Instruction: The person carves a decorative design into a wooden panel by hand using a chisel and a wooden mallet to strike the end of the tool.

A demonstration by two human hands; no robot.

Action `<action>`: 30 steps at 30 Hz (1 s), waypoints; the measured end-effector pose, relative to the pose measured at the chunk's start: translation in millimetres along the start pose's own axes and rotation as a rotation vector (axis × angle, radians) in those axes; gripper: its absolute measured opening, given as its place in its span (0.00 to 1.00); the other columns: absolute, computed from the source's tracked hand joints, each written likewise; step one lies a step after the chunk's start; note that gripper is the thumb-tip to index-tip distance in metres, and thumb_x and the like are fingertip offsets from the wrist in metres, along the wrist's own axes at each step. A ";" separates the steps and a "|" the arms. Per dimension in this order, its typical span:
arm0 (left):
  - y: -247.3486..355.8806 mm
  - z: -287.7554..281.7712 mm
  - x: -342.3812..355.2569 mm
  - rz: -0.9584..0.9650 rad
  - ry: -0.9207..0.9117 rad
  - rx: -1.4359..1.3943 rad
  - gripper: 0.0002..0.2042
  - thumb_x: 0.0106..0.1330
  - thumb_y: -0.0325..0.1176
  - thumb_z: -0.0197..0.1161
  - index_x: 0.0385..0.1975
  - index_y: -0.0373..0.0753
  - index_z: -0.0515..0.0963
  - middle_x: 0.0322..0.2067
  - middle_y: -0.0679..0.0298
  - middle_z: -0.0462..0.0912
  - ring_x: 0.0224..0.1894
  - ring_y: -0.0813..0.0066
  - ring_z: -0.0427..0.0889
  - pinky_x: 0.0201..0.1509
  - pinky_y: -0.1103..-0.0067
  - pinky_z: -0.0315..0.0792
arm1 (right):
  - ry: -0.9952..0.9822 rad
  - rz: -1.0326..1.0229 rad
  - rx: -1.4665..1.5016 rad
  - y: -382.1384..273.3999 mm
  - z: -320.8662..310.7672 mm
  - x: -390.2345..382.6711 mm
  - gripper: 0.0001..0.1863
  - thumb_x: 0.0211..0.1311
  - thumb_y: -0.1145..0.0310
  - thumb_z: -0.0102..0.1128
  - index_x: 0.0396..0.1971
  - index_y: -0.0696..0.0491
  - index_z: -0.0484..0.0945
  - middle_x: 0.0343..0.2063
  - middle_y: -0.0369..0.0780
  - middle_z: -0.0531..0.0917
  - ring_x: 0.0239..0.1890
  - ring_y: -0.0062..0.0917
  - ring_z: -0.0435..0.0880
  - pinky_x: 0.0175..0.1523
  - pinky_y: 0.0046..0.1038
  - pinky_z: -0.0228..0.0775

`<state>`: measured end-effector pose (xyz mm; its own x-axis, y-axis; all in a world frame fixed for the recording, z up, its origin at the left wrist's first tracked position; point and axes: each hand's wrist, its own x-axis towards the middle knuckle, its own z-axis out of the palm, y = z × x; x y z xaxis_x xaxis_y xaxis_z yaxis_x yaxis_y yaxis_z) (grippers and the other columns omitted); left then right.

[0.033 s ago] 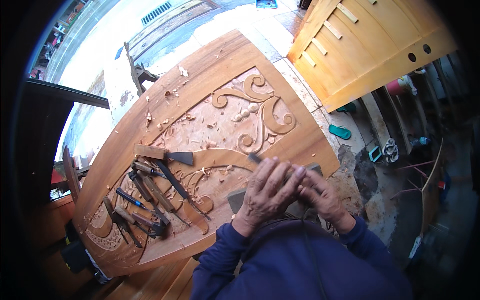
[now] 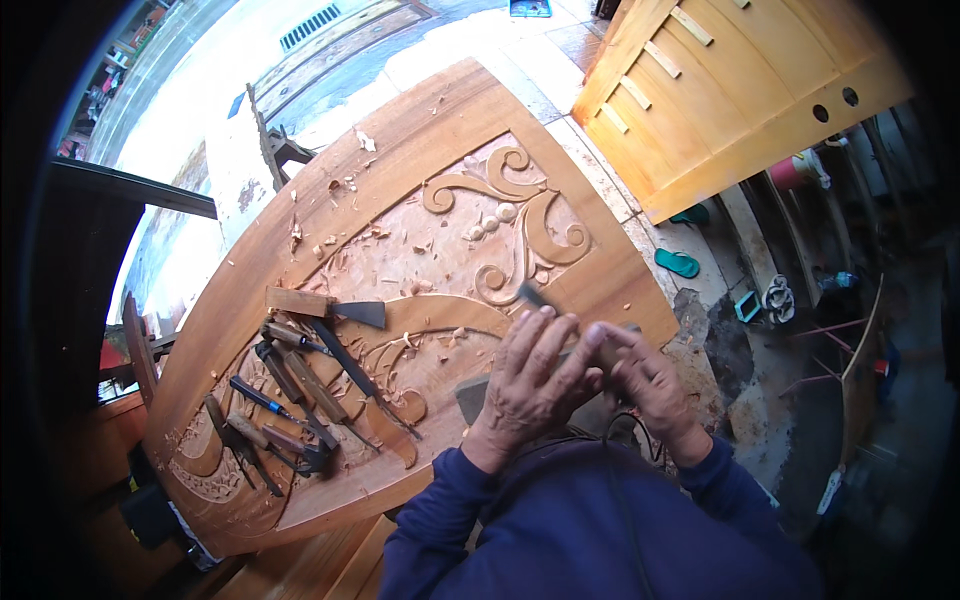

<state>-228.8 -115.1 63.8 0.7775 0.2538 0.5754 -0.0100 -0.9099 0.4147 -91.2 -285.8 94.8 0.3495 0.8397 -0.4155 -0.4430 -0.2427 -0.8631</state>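
Left of left hand (image 2: 525, 385): heaped tools (image 2: 318, 390) block low sweep. Ahead: low carved scrolls (image 2: 545, 235), room above. Right of right hand (image 2: 655, 395): open air over floor (image 2: 700, 375). Close behind both: torso (image 2: 570, 520) blocks.

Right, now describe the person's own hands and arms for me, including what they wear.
The bare left hand and bare right hand have no gloves on. Long dark-blue fabric sleeves, left and right, cover the forearms down to about the wrists and match the dark-blue fabric top. I see no markings on the sleeves.
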 end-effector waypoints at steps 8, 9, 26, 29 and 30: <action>-7.4 -10.1 -59.9 -0.167 -0.455 0.014 0.36 0.60 0.41 0.72 0.70 0.38 0.72 0.55 0.55 0.79 0.58 0.56 0.79 0.62 0.65 0.74 | 0.245 -0.153 0.282 8.4 0.9 -1.8 0.30 0.79 0.65 0.59 0.74 0.55 0.63 0.43 0.45 0.84 0.33 0.22 0.84 0.38 0.24 0.78; -10.7 -17.3 -65.9 -0.176 -0.449 -0.007 0.35 0.58 0.39 0.72 0.68 0.38 0.73 0.55 0.56 0.79 0.58 0.57 0.79 0.61 0.65 0.74 | 0.237 -0.144 0.381 10.3 1.4 -1.2 0.28 0.79 0.66 0.59 0.73 0.55 0.64 0.44 0.45 0.83 0.32 0.23 0.84 0.38 0.25 0.79; 10.0 -103.9 -71.1 -0.212 -0.558 0.141 0.31 0.59 0.34 0.73 0.65 0.40 0.77 0.57 0.60 0.83 0.58 0.58 0.81 0.65 0.65 0.72 | 0.294 -0.168 0.356 56.3 -28.2 49.1 0.26 0.81 0.61 0.58 0.71 0.56 0.67 0.39 0.37 0.81 0.32 0.18 0.81 0.40 0.21 0.75; 13.7 -127.3 -122.6 -0.544 -0.158 0.373 0.34 0.53 0.27 0.77 0.65 0.36 0.78 0.55 0.54 0.84 0.57 0.54 0.81 0.62 0.63 0.74 | 0.269 -0.152 0.287 64.8 -21.7 53.9 0.26 0.81 0.62 0.58 0.71 0.56 0.66 0.38 0.37 0.81 0.32 0.17 0.81 0.40 0.21 0.76; 15.9 -130.9 -142.5 -0.697 -0.001 0.449 0.35 0.53 0.25 0.78 0.65 0.33 0.76 0.55 0.48 0.83 0.56 0.48 0.81 0.61 0.62 0.74 | 0.229 -0.130 0.293 65.8 -19.6 53.6 0.26 0.81 0.62 0.58 0.71 0.56 0.66 0.38 0.37 0.81 0.32 0.17 0.81 0.40 0.21 0.76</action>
<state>-422.1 -122.7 80.6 0.5129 0.8081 0.2897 0.7266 -0.5884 0.3549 -85.4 -266.2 10.1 0.5785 0.7161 -0.3905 -0.5887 0.0352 -0.8076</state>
